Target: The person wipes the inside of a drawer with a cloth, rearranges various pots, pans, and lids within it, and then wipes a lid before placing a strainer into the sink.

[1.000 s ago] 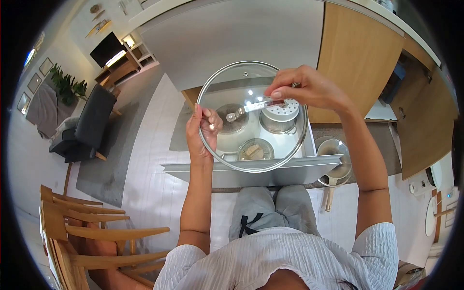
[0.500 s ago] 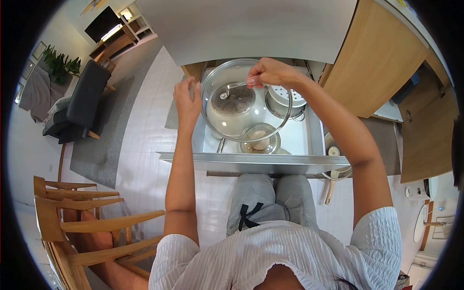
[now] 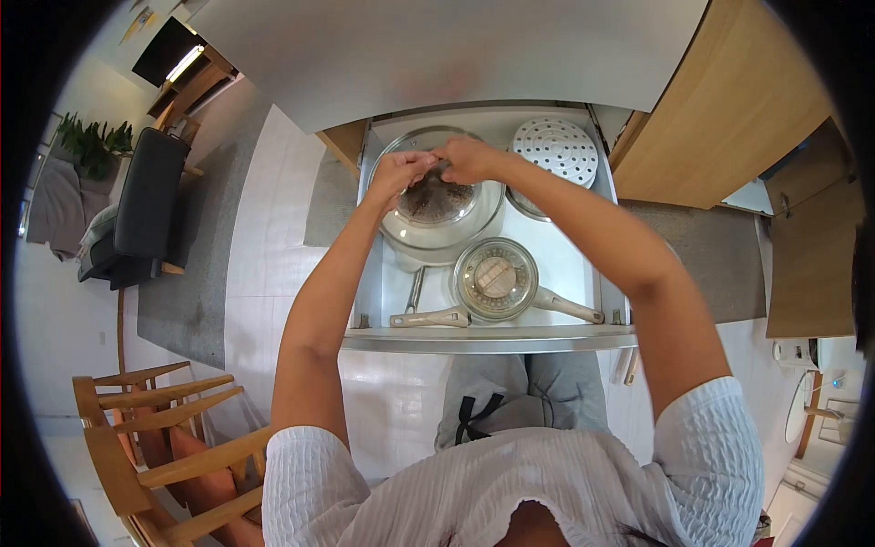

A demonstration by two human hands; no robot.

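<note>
A large clear glass lid (image 3: 447, 208) lies over a wide pan at the back left of the open drawer (image 3: 561, 264). Above its middle, my right hand (image 3: 468, 159) is closed at the metal handle. My left hand (image 3: 404, 173) meets it from the left, fingers pinched at the same handle. The fingers cover most of the handle. Nearer me stands a small saucepan with a glass lid (image 3: 497, 279), its pale handle (image 3: 567, 306) pointing right. A white perforated steamer plate (image 3: 556, 152) sits at the back right, partly behind my right forearm.
Another pale pan handle (image 3: 430, 317) lies along the drawer's front left. The drawer front (image 3: 492, 346) is just before my knees. A wooden cabinet door (image 3: 720, 118) stands to the right. A wooden chair (image 3: 196, 447) is at lower left, with a dark sofa (image 3: 150, 205) beyond.
The glass lid has lowered and moved slightly left onto the pan. My left hand has come from beside the rim to the handle. The drawer's front half now shows more fully.
</note>
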